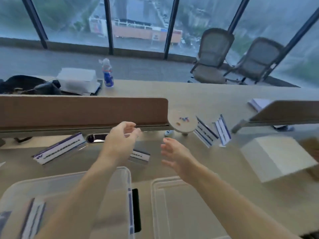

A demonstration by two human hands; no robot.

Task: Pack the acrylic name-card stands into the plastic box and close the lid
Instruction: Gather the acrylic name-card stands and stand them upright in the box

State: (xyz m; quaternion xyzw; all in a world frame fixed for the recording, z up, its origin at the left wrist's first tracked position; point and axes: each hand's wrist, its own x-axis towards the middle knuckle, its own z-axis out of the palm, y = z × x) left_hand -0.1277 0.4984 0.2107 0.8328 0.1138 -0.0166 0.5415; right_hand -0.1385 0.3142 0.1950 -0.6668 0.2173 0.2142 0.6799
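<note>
Hands, both empty: left hand (120,141) loosely curled, right hand (174,155) spread. Clear acrylic name-card stand (140,156) lies between them on smooth beige desk (217,161) — translucent rectangular plastic box (69,181) nearer, flat lid (172,204) beside.

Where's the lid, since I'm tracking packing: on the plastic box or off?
Off. The lid lies flat on the desk beside the open plastic box, which holds name-card stands.
</note>
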